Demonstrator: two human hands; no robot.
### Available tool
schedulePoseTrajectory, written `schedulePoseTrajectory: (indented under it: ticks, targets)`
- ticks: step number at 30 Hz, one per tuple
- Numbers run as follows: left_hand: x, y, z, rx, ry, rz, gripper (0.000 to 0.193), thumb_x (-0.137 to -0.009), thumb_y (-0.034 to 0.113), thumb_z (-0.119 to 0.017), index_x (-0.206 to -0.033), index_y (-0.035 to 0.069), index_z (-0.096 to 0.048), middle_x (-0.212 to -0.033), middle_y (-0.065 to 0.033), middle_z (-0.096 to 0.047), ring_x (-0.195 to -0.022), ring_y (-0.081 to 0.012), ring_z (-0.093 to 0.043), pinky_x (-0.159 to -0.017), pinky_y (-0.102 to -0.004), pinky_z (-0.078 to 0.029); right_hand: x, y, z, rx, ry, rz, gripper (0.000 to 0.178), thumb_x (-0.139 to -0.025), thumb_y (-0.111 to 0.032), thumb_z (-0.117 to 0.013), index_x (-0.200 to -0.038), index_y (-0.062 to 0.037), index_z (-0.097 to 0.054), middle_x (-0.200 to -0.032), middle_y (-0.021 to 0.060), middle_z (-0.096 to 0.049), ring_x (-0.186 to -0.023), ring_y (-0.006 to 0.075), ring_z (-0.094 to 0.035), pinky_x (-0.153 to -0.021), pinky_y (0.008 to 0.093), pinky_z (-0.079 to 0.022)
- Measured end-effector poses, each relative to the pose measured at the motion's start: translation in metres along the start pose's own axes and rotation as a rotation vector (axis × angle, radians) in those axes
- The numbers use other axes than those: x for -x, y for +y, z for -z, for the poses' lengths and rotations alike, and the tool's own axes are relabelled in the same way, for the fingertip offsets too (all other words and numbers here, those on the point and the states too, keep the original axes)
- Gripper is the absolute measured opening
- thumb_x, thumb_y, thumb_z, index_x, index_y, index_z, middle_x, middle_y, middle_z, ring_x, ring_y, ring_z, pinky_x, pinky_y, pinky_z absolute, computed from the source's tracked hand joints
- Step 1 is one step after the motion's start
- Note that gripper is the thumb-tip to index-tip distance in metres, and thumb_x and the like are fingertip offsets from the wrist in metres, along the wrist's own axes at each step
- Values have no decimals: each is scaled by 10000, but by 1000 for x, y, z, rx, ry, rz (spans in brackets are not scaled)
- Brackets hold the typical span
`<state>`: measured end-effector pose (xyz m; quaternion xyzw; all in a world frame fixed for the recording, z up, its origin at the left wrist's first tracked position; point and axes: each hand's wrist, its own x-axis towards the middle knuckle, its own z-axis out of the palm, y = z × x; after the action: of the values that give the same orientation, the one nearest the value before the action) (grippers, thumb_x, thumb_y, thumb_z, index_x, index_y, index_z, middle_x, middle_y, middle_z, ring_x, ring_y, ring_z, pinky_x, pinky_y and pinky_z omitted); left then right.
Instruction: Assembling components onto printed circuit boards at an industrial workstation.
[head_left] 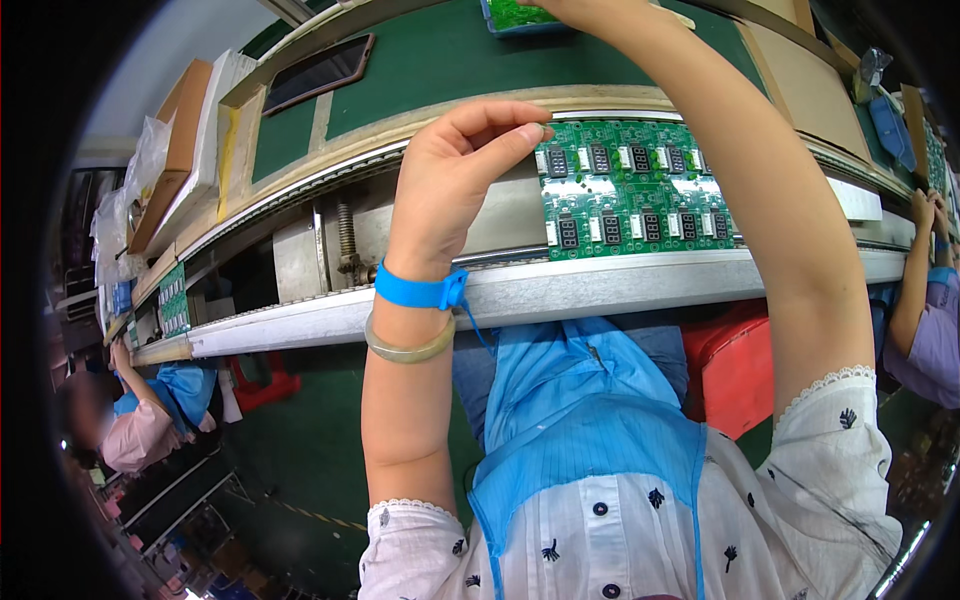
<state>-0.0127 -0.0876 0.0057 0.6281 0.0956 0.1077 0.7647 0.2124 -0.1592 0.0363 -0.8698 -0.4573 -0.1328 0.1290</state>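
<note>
A green circuit board panel [640,215] lies across the conveyor rails in front of me, carrying several black digit displays and white connectors. My left hand [450,175] is at its far left corner, thumb and forefinger pressed together there. Whatever may be between those fingertips is too small to make out. A blue band with a dangling cord and a bangle circle that wrist. My right arm stretches to the far side, where my right hand [590,10] reaches over a blue tray [530,31] of small bright green parts. The picture's top edge cuts off its fingers.
The metal conveyor rail [300,325] runs left to right between me and the green bench. A dark phone [318,74] lies at the far left. Cardboard boxes [175,155] stand left. Co-workers sit at both ends; another circuit board [173,303] is on the left stretch.
</note>
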Motion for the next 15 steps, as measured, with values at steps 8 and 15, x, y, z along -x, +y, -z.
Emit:
schedulePoseTrajectory:
  ticks: [8, 15]
  targets:
    - [2, -6, 3, -28, -7, 23, 185, -897, 46, -699, -1073, -3, -725, -1002, -64, -725, -934, -115, -668, -864, -242, -526, 83, -9, 40, -918, -9, -228, 219, -824, -161, -713, -961, 7, -742, -851, 141, -722, -775, 205, -687, -731, 324, -532]
    - [-1, -11, 2, -90, -83, 33, 185, -906, 67, -697, -1082, 19, -727, -1025, -65, -732, -989, -133, -665, -936, -263, -488, 164, 21, 28, -1146, -153, -329, 210, -902, -170, -733, -1067, -41, -737, -1006, 24, -714, -950, 114, -644, -889, 257, -493]
